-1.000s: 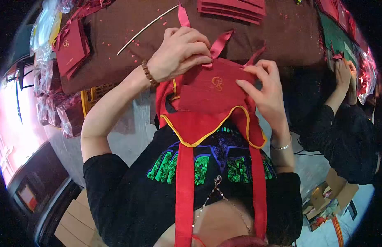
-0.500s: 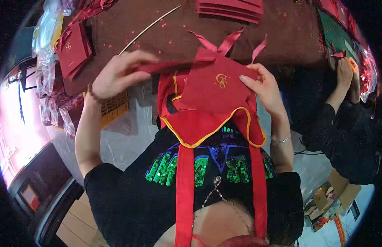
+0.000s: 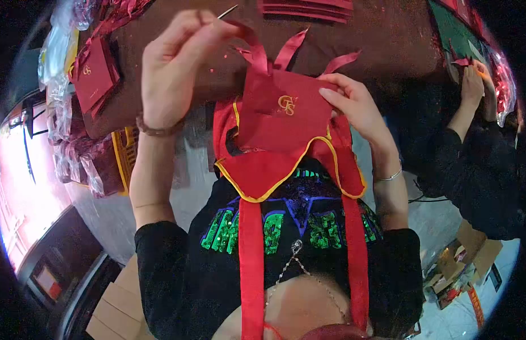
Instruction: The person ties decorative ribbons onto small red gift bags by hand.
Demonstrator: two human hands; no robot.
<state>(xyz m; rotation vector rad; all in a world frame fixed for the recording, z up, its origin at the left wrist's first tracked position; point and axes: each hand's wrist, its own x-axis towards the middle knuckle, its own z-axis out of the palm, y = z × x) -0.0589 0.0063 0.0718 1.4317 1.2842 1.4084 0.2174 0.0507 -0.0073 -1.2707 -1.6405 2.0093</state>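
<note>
A dark red paper bag point(image 3: 268, 113) with gold letters is in front of my chest, over my red apron point(image 3: 263, 175). My right hand point(image 3: 353, 105) grips its right edge, thumb on the front face and fingers behind. Dark red ribbon ends point(image 3: 290, 50) stick up from its top edge. Raised at the upper left, my left hand point(image 3: 175, 68) pinches a ribbon point(image 3: 248, 35) that runs down to the bag's top left. Just beyond those fingertips shows the tip of a thin rod point(image 3: 227, 12); the rest of it is hidden behind the hand.
Stacked dark red bags point(image 3: 308, 8) lie at the table's far side. More lettered bags point(image 3: 93, 76) stand at the left beside clear plastic wrapping point(image 3: 57, 68). At the right, another person's hands point(image 3: 472, 85) hold a red ribboned piece. Cardboard boxes point(image 3: 467, 255) are on the floor.
My left hand has moved up and a little right, drawing the ribbon upward from the bag's top. My right hand keeps its grip on the bag's edge.
</note>
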